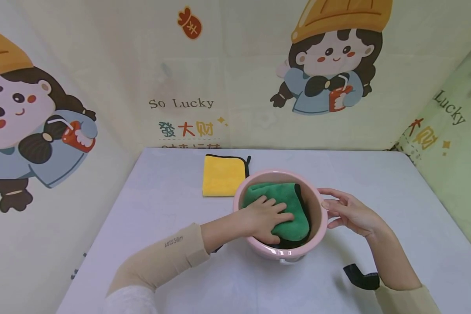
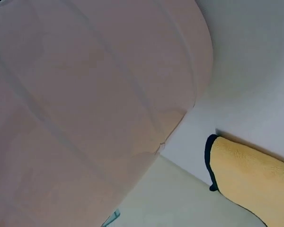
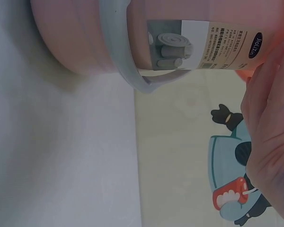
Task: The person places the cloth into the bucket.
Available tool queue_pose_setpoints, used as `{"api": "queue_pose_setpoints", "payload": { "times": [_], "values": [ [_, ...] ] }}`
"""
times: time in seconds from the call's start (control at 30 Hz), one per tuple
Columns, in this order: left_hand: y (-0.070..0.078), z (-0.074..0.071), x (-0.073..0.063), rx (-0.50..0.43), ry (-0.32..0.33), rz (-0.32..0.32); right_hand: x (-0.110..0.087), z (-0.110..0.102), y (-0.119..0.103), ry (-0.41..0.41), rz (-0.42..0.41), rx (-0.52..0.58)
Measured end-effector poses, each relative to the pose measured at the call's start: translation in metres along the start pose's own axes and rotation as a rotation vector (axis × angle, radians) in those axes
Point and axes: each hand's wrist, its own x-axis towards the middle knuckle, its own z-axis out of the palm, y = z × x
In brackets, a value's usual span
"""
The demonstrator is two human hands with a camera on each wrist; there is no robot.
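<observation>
A pink bucket (image 1: 319,231) stands on the table with a folded green cloth (image 1: 298,226) inside; the cloth has black edging. My left hand (image 1: 264,218) reaches over the rim with spread fingers and rests on the cloth. Beside the bucket, my right hand (image 1: 349,211) touches the outer wall near the rim with fairly straight fingers and thumb. The right wrist view shows that hand (image 3: 272,127) against the bucket's labelled side (image 3: 232,45). In the left wrist view the bucket wall (image 2: 94,104) fills much of the picture, and the left hand is hidden.
A folded yellow cloth (image 1: 223,176) with black edging lies behind the bucket, to its left. The bucket's pale handle (image 3: 116,47) hangs down its side. A pale table (image 1: 172,174) runs back to a printed curtain (image 1: 251,96). A black curved piece (image 1: 361,277) sits at the right wrist.
</observation>
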Motion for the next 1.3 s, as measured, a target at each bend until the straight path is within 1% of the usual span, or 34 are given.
{"api": "queue_pose_setpoints", "payload": {
  "times": [0.1,0.17,0.23,0.37,0.43,0.47,0.5,0.57,0.67,0.73,0.77,0.83,0.9,1.0,1.07,1.13,1.23,1.3],
  "values": [
    [-0.001,0.000,0.001,0.005,0.096,-0.009,0.000,0.000,0.000,0.005,0.001,-0.008],
    [-0.003,-0.001,0.001,-0.017,0.194,-0.017,0.000,-0.001,0.001,0.002,-0.001,-0.009],
    [-0.007,-0.002,0.000,-0.061,0.328,-0.028,0.000,-0.001,0.001,-0.004,-0.005,-0.005],
    [-0.019,-0.005,-0.006,-0.142,0.660,-0.049,0.000,-0.001,0.001,-0.014,-0.013,0.007],
    [-0.029,-0.004,-0.010,-0.162,0.792,-0.092,0.001,-0.001,0.001,-0.013,-0.014,0.008],
    [-0.036,-0.003,-0.012,-0.169,0.843,-0.119,0.001,-0.001,0.001,-0.012,-0.014,0.007],
    [-0.043,-0.003,-0.014,-0.174,0.884,-0.152,0.001,-0.001,0.002,-0.012,-0.013,0.006],
    [-0.058,0.001,-0.018,-0.172,0.940,-0.230,0.001,-0.001,0.002,-0.011,-0.010,0.005],
    [-0.083,0.011,-0.022,-0.138,0.993,-0.349,0.001,-0.002,0.002,-0.010,-0.006,0.007],
    [-0.101,0.020,-0.024,-0.110,1.004,-0.428,0.001,-0.002,0.003,-0.011,-0.004,0.010],
    [-0.108,0.025,-0.024,-0.100,1.000,-0.465,0.001,-0.002,0.003,-0.012,-0.003,0.010],
    [-0.122,0.036,-0.025,-0.098,0.962,-0.531,0.001,-0.002,0.003,-0.014,-0.002,0.011],
    [-0.131,0.048,-0.024,-0.117,0.884,-0.591,0.001,-0.002,0.003,-0.012,-0.001,0.011],
    [-0.140,0.065,-0.021,-0.156,0.724,-0.654,0.001,-0.001,0.002,-0.004,0.003,0.011],
    [-0.143,0.076,-0.018,-0.170,0.616,-0.674,0.000,-0.001,0.002,0.000,0.005,0.009],
    [-0.145,0.085,-0.014,-0.172,0.523,-0.677,0.000,-0.001,0.002,0.000,0.006,0.008],
    [-0.145,0.096,-0.009,-0.173,0.417,-0.662,0.000,-0.001,0.002,0.000,0.004,0.003],
    [-0.145,0.100,-0.006,-0.191,0.367,-0.647,0.000,-0.001,0.002,0.003,0.003,0.000]
  ]
}}
